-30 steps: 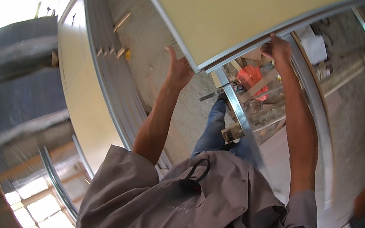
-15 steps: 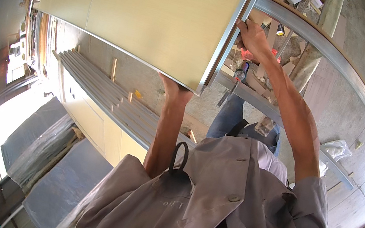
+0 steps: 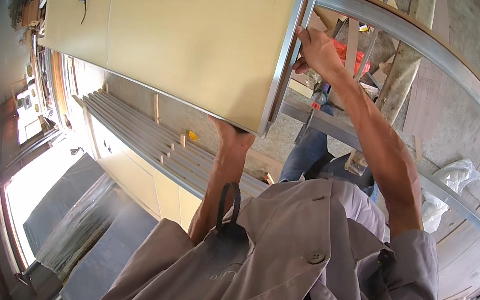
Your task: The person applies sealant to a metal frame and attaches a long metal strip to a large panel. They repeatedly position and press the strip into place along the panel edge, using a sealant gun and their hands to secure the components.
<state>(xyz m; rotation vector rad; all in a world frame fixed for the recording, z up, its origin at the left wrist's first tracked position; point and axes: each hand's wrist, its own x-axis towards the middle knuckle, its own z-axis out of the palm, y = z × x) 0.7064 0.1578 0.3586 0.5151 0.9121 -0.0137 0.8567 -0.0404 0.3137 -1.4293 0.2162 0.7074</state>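
Though the top rim cuts off its far end, the large pale-yellow flat panel with a grey metal edge strip (image 3: 195, 39) fills the upper left. Left hand (image 3: 232, 139) grips its lower corner, fingertips hidden underneath; right hand (image 3: 316, 51) clasps the strip.

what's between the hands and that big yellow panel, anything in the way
Nothing visible. The left hand grips the lower corner of the pale yellow panel, and the right hand grips the metal strip along its side edge.
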